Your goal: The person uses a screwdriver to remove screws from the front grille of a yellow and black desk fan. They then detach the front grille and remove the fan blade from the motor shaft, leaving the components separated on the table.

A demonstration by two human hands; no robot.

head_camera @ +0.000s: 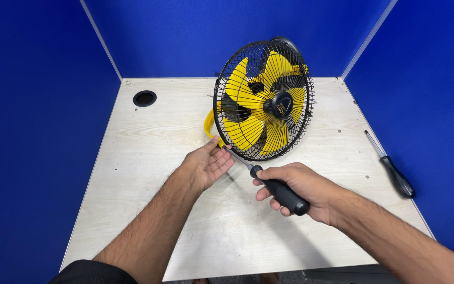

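Nearest the camera, two bare forearms reach in from the lower edge, the left one ending in a dark sleeve cuff (93,271) at the bottom left. The right hand (303,186) is wrapped around the black handle of a screwdriver (279,192), its fingers (267,192) closed firmly on the grip; the metal shaft runs up and to the left, with its tip at the lower left rim of the fan's grille. The left hand (206,165) lies palm up just beside that shaft, fingers (220,160) loosely extended and slightly apart, their tips touching or very nearly touching the yellow base piece at the grille's bottom edge; it grips nothing that can be made out. The fan (264,100) stands near the middle of the pale wood-grain tabletop (148,173), toward the back, tilted upward: a round black wire grille encloses yellow blades around a black hub. The hub carries a small badge, a dark triangular mark with a yellow edge; its lettering is too small to judge. A curved yellow stand or handle (208,125) shows at the fan's left side. A second screwdriver (391,165), with a black handle and bare metal shaft, lies well apart at the tabletop's right edge. A round black cable hole (144,98) sits in the far left corner of the tabletop. Plain blue partition walls (32,115) enclose the tabletop on three sides, bearing no signs or labels.
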